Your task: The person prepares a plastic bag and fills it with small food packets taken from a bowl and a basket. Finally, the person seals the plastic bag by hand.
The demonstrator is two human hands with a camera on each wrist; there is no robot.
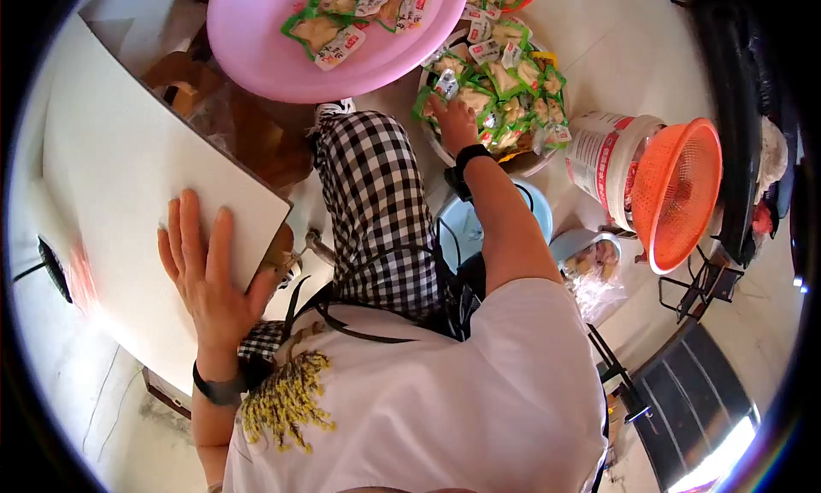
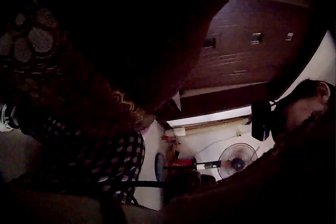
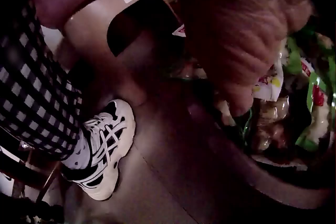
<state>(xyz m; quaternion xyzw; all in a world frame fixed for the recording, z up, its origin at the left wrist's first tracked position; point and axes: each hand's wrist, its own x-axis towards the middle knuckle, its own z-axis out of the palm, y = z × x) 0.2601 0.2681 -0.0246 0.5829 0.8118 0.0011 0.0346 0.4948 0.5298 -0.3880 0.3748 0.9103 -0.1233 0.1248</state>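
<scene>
My left hand (image 1: 201,262) lies flat on the white tabletop (image 1: 120,194), near its corner, with the fingers straight and nothing in them. In the left wrist view that hand is lost in darkness. My right hand (image 1: 457,123) reaches down over the near left side of a basin (image 1: 438,142) heaped with sealed snack packets (image 1: 505,78), its fingers among them. These packets are clear and green-edged, with pale pieces of food inside. The right wrist view has the hand (image 3: 241,40) close over a white-labelled packet (image 3: 270,85), and the hand itself hides its fingertips.
A large pink basin (image 1: 342,78) holding several packets stands ahead. To the right are a white bucket (image 1: 599,159), an orange strainer (image 1: 684,194) and a bag of food pieces (image 1: 596,266). A light blue basin (image 1: 466,228) sits below the right forearm. A cardboard box (image 3: 89,29) is near the shoe (image 3: 107,150).
</scene>
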